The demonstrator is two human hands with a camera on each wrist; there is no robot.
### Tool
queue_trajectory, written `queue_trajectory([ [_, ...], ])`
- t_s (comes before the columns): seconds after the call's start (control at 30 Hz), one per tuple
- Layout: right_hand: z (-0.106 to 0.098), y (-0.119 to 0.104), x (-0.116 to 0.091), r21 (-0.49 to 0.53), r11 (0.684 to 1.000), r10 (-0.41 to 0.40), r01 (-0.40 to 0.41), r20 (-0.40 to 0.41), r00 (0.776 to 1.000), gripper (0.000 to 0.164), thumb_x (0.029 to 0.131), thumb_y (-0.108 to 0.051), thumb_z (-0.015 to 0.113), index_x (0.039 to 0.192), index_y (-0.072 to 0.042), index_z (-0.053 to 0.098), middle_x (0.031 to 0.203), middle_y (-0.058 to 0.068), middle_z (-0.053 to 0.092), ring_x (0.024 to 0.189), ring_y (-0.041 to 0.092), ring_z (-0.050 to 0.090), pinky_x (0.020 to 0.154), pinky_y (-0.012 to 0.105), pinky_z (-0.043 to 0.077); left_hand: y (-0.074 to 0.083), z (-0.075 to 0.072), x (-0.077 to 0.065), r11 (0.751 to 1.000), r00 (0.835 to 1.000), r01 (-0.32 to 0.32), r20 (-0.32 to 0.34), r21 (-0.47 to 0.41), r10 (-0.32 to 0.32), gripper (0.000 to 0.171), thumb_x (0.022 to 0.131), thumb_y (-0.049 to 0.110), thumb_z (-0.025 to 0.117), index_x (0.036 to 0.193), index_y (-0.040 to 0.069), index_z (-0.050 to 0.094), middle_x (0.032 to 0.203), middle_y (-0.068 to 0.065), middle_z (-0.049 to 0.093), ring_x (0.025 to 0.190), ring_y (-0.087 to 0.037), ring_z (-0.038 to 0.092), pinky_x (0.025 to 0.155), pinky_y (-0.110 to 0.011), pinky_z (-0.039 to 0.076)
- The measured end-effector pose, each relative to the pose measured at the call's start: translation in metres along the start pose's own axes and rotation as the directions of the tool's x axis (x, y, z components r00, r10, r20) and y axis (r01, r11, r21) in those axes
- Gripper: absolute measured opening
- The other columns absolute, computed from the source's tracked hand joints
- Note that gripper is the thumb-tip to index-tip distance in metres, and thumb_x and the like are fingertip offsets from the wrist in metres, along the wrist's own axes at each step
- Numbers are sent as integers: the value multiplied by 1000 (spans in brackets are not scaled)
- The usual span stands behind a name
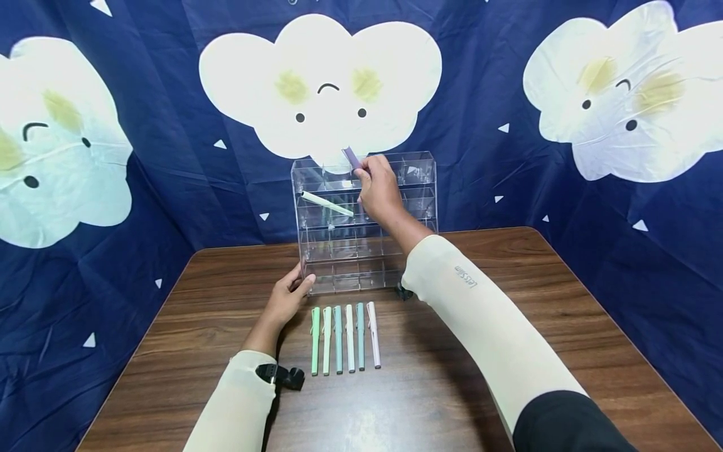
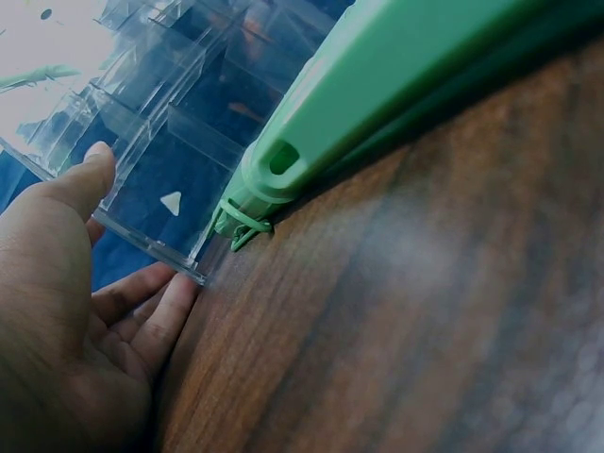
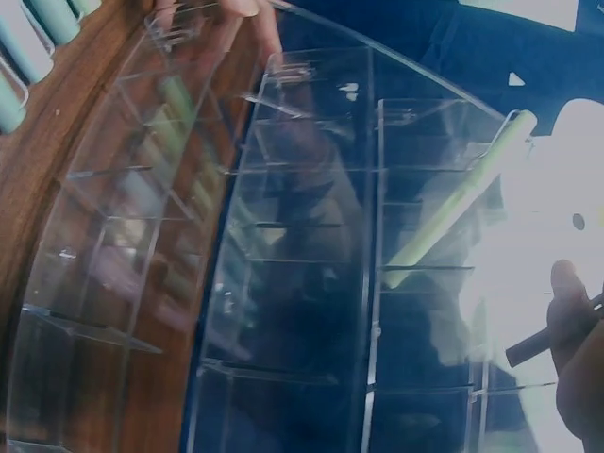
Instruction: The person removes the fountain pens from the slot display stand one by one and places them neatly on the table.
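A clear plastic display rack (image 1: 369, 248) with tiers of small compartments stands upright at the back of the table. My left hand (image 1: 285, 298) grips its lower left side; in the left wrist view the thumb lies in front of the side panel and the fingers reach around its edge. Up at the top tier, my right hand (image 1: 380, 188) pinches a purple pen (image 1: 351, 157), tilted, between thumb and fingers. A pale green pen (image 1: 327, 204) lies slantwise in the second tier, at the left. It also shows in the right wrist view, leaning across a compartment.
Several capped pens lie in a row before the rack, from a green pen (image 1: 315, 342) on the left to a pale pink pen (image 1: 374, 336) on the right. The wooden table (image 1: 214, 314) ends at a blue curtain (image 1: 243, 182) with cloud prints.
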State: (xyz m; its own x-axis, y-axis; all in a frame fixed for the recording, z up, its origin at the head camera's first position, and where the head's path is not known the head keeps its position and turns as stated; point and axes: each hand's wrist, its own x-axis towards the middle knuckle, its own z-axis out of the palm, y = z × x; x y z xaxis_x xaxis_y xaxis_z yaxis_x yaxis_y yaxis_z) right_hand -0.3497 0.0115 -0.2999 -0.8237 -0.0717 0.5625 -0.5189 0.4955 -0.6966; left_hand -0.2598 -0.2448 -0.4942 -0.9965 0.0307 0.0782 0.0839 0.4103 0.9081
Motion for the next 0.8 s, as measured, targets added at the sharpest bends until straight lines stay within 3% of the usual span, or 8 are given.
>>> queue_trajectory([
  [0.13,-3,-7,1,34,998,-44,45,-23,999,22,114,-14,57,124,3,66,127,17,61,61,13,63,67,29,60,-1,0,0,1000,1000,1,-2,5,-1,71,113,44,61,174,25,31,158,-25,60,135,-39,66,100,-35,59],
  [0.3,-8,-13,-3,29,998,-63,64,-22,998,22,115,-14,55,124,3,65,122,17,64,61,15,63,72,32,59,-1,0,0,1000,1000,15,7,-8,-15,71,112,44,62,174,29,31,159,-25,59,139,-40,64,103,-40,59],
  [0.5,-15,-13,-18,22,998,-63,63,-2,998,30,116,-16,53,140,0,59,125,17,66,67,25,68,71,34,61,-1,0,1,1000,1000,11,7,-5,-11,70,113,43,62,174,28,30,158,-25,59,141,-40,63,106,-42,58],
  [0.67,-19,-12,-36,91,994,-61,56,53,997,48,117,-16,49,164,-10,39,128,16,61,62,23,67,60,35,60,-2,0,1,1000,1000,9,5,-8,-9,70,112,42,63,173,29,32,158,-24,60,141,-39,63,105,-41,57],
  [0.8,-21,-11,-48,171,984,-73,55,97,993,63,117,-12,48,173,-22,22,124,14,59,57,21,65,55,38,59,-2,0,1,1000,1000,8,1,-7,-8,70,112,42,63,173,28,32,158,-24,60,140,-39,64,104,-39,57],
])
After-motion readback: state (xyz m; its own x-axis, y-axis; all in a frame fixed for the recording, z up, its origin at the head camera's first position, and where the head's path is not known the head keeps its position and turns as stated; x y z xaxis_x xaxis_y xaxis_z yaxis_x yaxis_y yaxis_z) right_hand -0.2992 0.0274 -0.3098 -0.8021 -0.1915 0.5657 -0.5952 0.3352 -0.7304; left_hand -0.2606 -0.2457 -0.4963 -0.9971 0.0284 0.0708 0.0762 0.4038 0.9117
